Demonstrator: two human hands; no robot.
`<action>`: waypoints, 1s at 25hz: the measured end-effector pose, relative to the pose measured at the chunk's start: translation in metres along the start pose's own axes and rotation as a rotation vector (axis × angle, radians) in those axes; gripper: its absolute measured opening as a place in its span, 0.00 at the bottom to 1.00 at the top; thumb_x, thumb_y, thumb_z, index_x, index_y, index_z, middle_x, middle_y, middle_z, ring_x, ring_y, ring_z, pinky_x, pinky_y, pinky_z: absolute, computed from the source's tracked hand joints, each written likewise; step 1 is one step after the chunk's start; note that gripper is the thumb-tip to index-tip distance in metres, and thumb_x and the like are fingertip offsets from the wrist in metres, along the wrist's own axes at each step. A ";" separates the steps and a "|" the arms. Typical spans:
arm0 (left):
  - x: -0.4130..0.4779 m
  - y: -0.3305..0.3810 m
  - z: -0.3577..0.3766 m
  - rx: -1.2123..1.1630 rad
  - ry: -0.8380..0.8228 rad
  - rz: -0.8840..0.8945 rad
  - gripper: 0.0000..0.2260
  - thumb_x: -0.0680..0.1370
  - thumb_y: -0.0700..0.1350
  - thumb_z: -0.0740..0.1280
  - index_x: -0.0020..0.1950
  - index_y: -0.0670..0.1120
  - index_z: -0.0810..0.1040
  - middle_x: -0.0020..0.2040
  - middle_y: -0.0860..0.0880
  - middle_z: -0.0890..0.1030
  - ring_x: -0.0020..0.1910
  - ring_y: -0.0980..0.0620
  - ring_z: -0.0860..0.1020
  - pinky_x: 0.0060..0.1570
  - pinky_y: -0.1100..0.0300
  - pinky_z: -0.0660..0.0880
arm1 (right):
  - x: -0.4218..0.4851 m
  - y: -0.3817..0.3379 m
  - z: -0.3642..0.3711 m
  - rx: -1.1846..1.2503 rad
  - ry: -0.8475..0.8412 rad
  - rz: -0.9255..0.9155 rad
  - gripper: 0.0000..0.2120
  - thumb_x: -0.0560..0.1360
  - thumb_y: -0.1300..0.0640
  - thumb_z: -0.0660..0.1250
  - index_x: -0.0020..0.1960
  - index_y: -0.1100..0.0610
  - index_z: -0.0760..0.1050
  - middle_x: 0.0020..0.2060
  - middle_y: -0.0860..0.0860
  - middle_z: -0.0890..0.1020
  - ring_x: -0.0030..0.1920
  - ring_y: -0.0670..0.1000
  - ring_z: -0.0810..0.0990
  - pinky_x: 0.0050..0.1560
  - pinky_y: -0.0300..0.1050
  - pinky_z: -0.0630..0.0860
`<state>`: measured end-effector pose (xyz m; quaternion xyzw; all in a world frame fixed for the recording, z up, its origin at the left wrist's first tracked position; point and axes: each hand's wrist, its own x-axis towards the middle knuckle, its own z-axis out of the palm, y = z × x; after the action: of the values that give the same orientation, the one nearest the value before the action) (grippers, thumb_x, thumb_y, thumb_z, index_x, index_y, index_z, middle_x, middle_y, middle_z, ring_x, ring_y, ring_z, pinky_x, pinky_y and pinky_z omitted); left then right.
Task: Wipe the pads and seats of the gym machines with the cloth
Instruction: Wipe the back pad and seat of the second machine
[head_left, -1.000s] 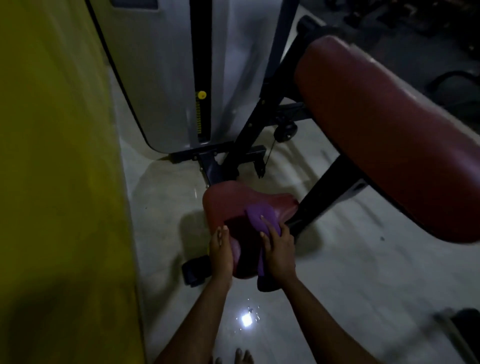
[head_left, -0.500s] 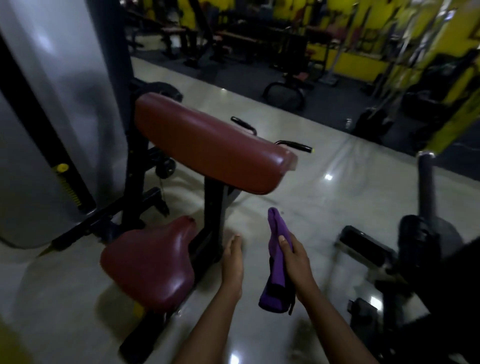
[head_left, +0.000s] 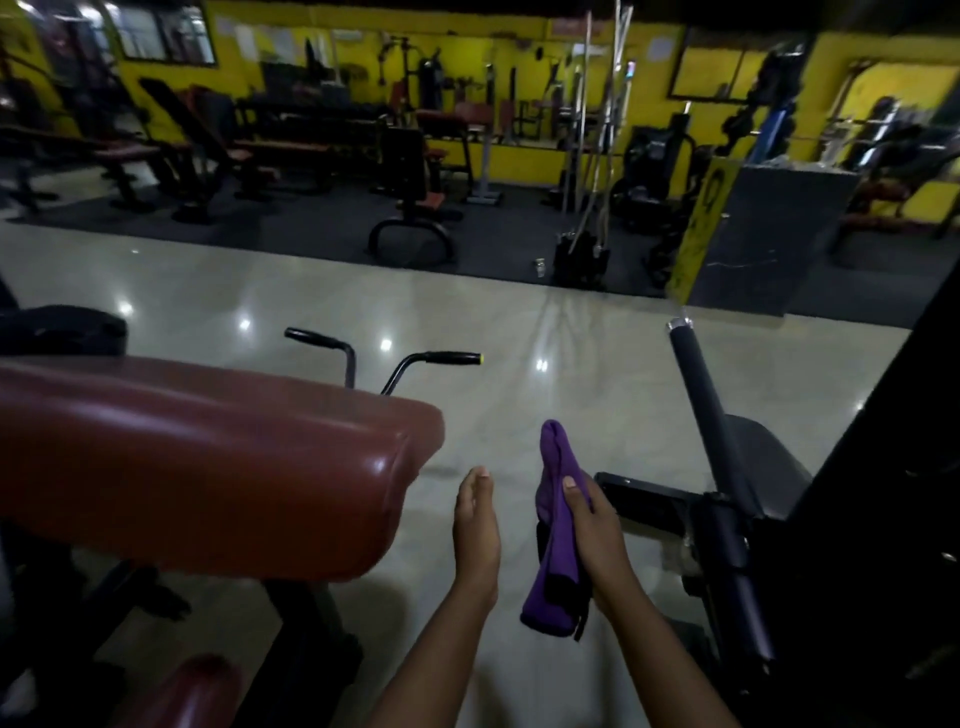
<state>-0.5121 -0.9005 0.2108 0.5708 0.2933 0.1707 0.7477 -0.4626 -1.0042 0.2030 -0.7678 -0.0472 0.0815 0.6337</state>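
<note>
Holding the cloth (head_left: 555, 561) curled in our right hand (head_left: 597, 530), clear of the seat (head_left: 197, 691) below, left hand (head_left: 475, 525) flat and empty beside it, we judge the pad (head_left: 208, 467) alongside possibly unwiped and the far benches (head_left: 291, 148) yet to do.

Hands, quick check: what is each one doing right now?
Left hand: open, fingers straight, holding nothing.
Right hand: gripping the purple cloth.
</note>
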 end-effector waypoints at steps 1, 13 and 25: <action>0.021 0.006 0.009 -0.003 0.002 0.016 0.21 0.82 0.51 0.54 0.74 0.47 0.63 0.73 0.49 0.66 0.71 0.52 0.65 0.63 0.62 0.59 | 0.018 -0.004 0.002 -0.005 0.002 -0.006 0.13 0.80 0.51 0.56 0.61 0.52 0.72 0.43 0.47 0.80 0.43 0.47 0.79 0.38 0.36 0.74; 0.232 0.059 0.109 0.009 -0.080 0.089 0.22 0.81 0.52 0.55 0.74 0.47 0.63 0.74 0.48 0.65 0.73 0.50 0.63 0.70 0.56 0.58 | 0.234 -0.030 0.005 0.102 0.082 0.042 0.23 0.71 0.37 0.57 0.60 0.46 0.74 0.52 0.57 0.81 0.52 0.60 0.80 0.55 0.60 0.77; 0.452 0.063 0.138 0.047 -0.055 0.025 0.21 0.82 0.52 0.53 0.74 0.48 0.63 0.74 0.51 0.64 0.73 0.53 0.63 0.69 0.57 0.57 | 0.472 -0.041 0.024 0.024 -0.019 0.028 0.18 0.80 0.49 0.58 0.67 0.53 0.71 0.57 0.55 0.80 0.53 0.53 0.78 0.56 0.48 0.75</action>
<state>-0.0718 -0.7199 0.1855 0.5965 0.2693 0.1574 0.7395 -0.0018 -0.8903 0.2075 -0.7598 -0.0414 0.0980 0.6414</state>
